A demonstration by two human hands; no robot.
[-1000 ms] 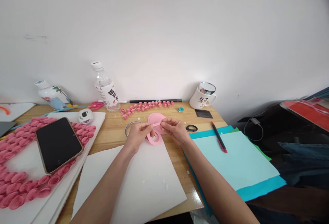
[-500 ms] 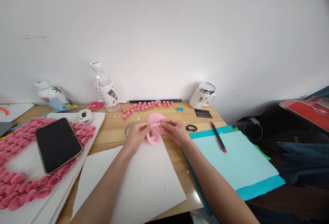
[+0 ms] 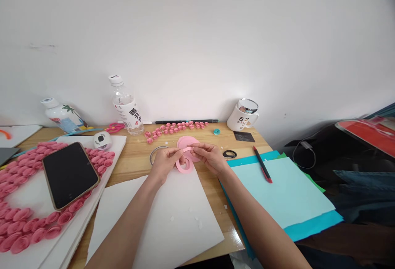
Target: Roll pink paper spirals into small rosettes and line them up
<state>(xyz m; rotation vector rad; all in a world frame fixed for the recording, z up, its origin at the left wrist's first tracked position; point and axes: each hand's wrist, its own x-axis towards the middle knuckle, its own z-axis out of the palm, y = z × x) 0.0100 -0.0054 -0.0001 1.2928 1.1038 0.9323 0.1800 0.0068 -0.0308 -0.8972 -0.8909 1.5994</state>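
Between both hands is a pink paper spiral strip [image 3: 184, 169], its curled loop hanging below the fingers. My left hand [image 3: 166, 163] pinches the strip from the left, thumb against fingertips. From the right, my right hand [image 3: 209, 156] pinches the strip's end. Behind the hands lie pink paper circles [image 3: 186, 140], partly covered by the fingers. Farther back sit several small rolled pink paper roses [image 3: 175, 128] and a single teal rolled rose [image 3: 216, 131]. Under my forearms rests a white board [image 3: 173, 219] with small paper scraps on it.
At left, a phone [image 3: 70, 174] lies on a board of pink paper roses [image 3: 37, 234]. A water bottle [image 3: 128, 108] and a mug [image 3: 242, 116] stand by the wall. Blue paper sheets [image 3: 277, 195] carry a pen [image 3: 263, 165]. Pink scissors [image 3: 115, 127] lie near the bottle.
The strip between my fingertips has turned slightly and bows upward a little more. Both hands stay in almost the same place.
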